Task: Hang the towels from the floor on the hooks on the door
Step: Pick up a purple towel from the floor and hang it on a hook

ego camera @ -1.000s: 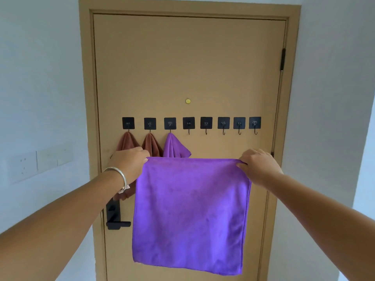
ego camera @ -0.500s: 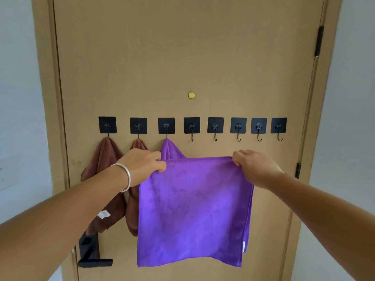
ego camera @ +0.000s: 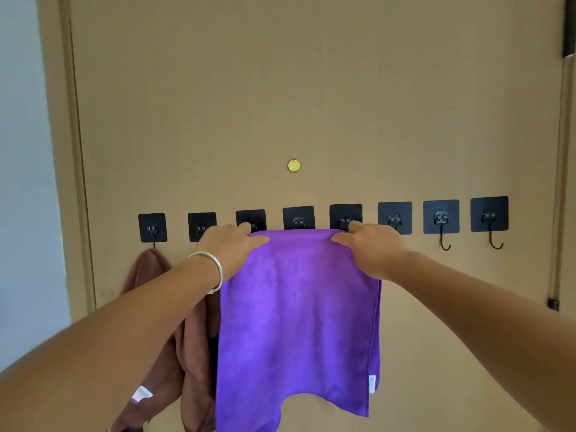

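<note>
A purple towel hangs spread between my hands, its top edge level with the row of black hooks on the tan door. My left hand pinches the top left corner below the third hook. My right hand pinches the top right corner at the fifth hook. The fourth hook sits just above the towel's edge, its prong hidden. A brown towel hangs from the first hook. More brown cloth shows behind my left arm.
Three more hooks stand to the right; the last two are bare. A brass peephole is above the row. The door frame and a grey wall lie left; a hinge is at the top right.
I have come closer to the door and both hands have lifted the purple towel up to hook height, now covering the purple towel that hung on the third hook.
</note>
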Demonstrator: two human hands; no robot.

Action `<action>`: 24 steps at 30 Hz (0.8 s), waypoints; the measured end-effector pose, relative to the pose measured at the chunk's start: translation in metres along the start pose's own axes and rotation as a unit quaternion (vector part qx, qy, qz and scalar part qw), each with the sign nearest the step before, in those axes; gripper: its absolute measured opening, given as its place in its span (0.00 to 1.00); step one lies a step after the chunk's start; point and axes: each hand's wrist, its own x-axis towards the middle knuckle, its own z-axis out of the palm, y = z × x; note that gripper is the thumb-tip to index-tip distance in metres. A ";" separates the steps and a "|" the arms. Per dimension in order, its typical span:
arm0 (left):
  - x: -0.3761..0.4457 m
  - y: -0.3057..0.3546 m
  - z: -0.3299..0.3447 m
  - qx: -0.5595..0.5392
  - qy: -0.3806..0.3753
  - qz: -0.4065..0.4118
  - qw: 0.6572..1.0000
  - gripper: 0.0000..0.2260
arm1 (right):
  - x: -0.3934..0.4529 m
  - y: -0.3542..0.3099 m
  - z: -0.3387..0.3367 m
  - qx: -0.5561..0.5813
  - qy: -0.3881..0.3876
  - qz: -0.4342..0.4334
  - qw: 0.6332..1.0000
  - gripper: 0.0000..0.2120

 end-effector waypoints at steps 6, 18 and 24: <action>0.012 0.024 0.012 0.014 -0.027 -0.009 0.999 0.26 | 0.015 -0.018 0.006 -0.063 -0.040 0.018 0.997 0.18; 0.004 0.090 0.036 -0.101 -0.101 0.020 0.990 0.16 | -0.001 -0.086 0.035 -0.060 -0.107 0.014 0.992 0.12; -0.016 0.092 0.056 -0.218 -0.076 -0.018 0.973 0.15 | -0.013 -0.103 0.073 0.007 -0.049 0.037 0.998 0.21</action>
